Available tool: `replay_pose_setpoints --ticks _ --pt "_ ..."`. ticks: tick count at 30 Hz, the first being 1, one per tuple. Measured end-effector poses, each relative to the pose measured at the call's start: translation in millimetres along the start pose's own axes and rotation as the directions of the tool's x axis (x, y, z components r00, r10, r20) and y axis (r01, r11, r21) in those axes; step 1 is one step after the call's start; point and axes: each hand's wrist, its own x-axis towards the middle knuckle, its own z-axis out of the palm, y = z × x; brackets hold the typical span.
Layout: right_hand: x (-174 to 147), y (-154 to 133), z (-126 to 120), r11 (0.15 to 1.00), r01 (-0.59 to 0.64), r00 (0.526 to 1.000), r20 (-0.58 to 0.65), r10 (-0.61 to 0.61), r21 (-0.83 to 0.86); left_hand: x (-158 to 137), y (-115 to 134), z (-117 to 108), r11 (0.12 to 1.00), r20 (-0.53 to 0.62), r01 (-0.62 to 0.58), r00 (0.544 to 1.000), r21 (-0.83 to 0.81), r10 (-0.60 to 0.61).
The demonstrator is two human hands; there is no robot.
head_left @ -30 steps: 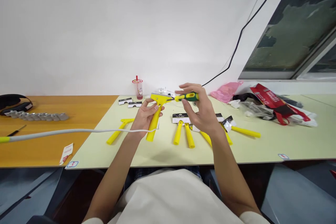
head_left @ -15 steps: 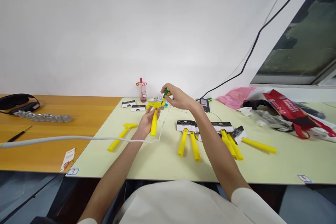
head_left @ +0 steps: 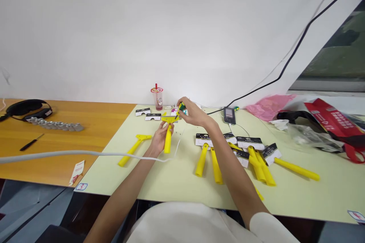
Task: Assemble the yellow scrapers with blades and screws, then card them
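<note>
My left hand (head_left: 160, 139) is closed around a yellow scraper (head_left: 168, 139), its wide head facing away from me and its handle pointing towards me. A green and yellow screwdriver (head_left: 181, 106) is gripped in my right hand (head_left: 192, 112), tilted with its tip down at the right part of the scraper's head. Whether the tip sits in a screw is too small to make out. Left of my hands lies another yellow scraper (head_left: 133, 150) without a card. Several yellow scrapers with black and white cards (head_left: 202, 161) lie to the right, partly behind my right forearm.
A drink cup with a red straw (head_left: 159, 100) stands by the wall near two cards (head_left: 153, 117). A white cable (head_left: 85, 152) crosses in front of my left forearm. A phone-like device (head_left: 229, 115), a pink bag (head_left: 269, 107) and a red bag (head_left: 335, 119) are at the right.
The view has shifted slightly, so the table's things appear moved. Both hands keep their hold; the screwdriver still leans onto the scraper's head, and the scraper's head looks tipped somewhat differently.
</note>
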Motion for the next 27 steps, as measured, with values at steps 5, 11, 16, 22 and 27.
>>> replay_pose_setpoints --ticks 5,11,16,22,27 --pt "-0.1 3.9 -3.2 0.998 0.017 0.999 0.028 -0.019 0.059 -0.2 0.4 -1.8 1.000 0.012 -0.006 1.000 0.008 0.006" --pt "1.2 1.1 -2.7 0.999 0.025 1.000 -0.013 -0.024 0.028 -2.7 -0.5 -2.6 1.000 0.037 0.009 0.999 0.011 -0.009" --pt "-1.1 1.6 -4.1 0.999 0.035 0.999 -0.015 -0.034 0.035 -4.4 -2.7 -1.1 1.000 0.034 0.015 0.999 0.018 -0.016" --pt "-2.1 1.4 -5.0 0.994 0.027 1.000 -0.009 -0.026 0.104 -4.7 -4.6 -1.8 1.000 0.033 0.017 0.999 0.012 -0.018" --pt "-2.7 5.0 -3.1 0.997 -0.005 0.997 -0.081 0.012 0.082 -1.8 -3.2 -5.3 1.000 0.068 -0.009 0.998 0.025 0.008"
